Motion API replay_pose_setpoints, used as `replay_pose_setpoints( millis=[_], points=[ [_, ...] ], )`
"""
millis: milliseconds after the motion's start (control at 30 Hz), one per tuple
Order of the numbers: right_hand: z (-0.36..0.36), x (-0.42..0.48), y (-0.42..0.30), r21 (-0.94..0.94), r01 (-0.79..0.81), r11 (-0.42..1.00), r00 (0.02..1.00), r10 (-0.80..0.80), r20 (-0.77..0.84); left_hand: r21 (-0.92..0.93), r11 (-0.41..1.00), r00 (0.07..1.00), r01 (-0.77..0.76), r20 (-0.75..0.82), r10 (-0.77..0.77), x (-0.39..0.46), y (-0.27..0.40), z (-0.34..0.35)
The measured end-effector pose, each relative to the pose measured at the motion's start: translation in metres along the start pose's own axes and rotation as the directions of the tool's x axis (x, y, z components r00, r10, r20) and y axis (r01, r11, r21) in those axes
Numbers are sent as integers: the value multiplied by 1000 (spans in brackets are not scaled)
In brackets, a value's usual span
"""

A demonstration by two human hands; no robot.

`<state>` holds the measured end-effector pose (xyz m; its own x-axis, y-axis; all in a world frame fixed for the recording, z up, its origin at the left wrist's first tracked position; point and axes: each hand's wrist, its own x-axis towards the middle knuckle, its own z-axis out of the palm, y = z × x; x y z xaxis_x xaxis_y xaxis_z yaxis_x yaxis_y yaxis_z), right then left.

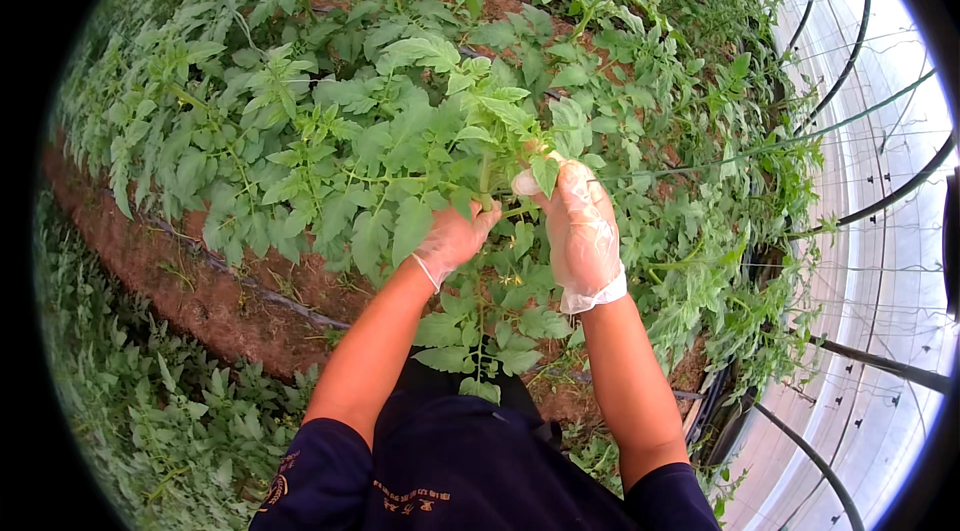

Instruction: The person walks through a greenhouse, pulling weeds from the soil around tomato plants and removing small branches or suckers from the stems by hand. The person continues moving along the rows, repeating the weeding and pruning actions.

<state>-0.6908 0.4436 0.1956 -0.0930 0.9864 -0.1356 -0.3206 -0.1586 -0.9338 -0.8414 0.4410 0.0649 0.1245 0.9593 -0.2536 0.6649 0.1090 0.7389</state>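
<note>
My left hand, in a thin clear glove, is closed around the main stem of a tomato plant. Leafy growth rises above that grip, and a leafy branch with small yellow flowers hangs below. To the right of the stem is my right hand, gloved the same way, with its fingers bent at the upper leaves. A leaf lies across its fingertips, so what they hold is hidden. A taut green line reaches from the right side to this hand; whether I grip it cannot be seen.
Dense tomato plants surround my hands. A dark drip hose runs along the reddish soil on the left. At right, a plastic greenhouse wall stands behind curved pipes. More foliage grows at lower left.
</note>
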Motion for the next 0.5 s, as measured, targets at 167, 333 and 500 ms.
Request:
replay_pose_setpoints(
  millis=[167,333,500],
  points=[
    [9,16,-30,-14,220,975,947,-210,243,-54,995,997,-80,11,81,-10,-1,11],
    [19,29,-68,252,-1,968,845,-134,518,116,907,880,-404,-221,420,-11,-66,51],
    [21,40,-78,106,26,994,855,-77,513,-840,533,974,103,194,117,-23,-81,72]
  ],
)
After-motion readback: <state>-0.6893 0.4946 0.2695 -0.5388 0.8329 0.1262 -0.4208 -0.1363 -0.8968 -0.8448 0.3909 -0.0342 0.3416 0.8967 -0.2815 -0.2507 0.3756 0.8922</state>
